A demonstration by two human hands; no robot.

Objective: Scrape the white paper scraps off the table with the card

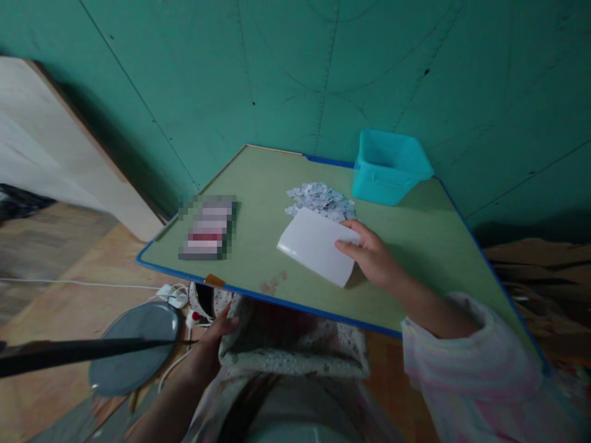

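My right hand [367, 251] is closed on the right edge of a sheet of white paper [318, 246], thumb on top. The glossy sheet is slightly curved and tilted above the table. Just behind it lies a heap of small white paper scraps [322, 195], partly covered by the sheet. Below the table's front edge, my left hand [217, 335] rests at the side of the pale speckled cloth [295, 362] over my lap. Its fingers are mostly hidden and blurred, so whether they grip the cloth is unclear.
A turquoise plastic bin [390, 169] stands at the back right of the green, blue-edged table [258, 178]. A pixelated flat object, perhaps a phone [207, 227], lies at the left. On the floor at left are a grey round stool [136, 347] and a white power strip [172, 295] with cables.
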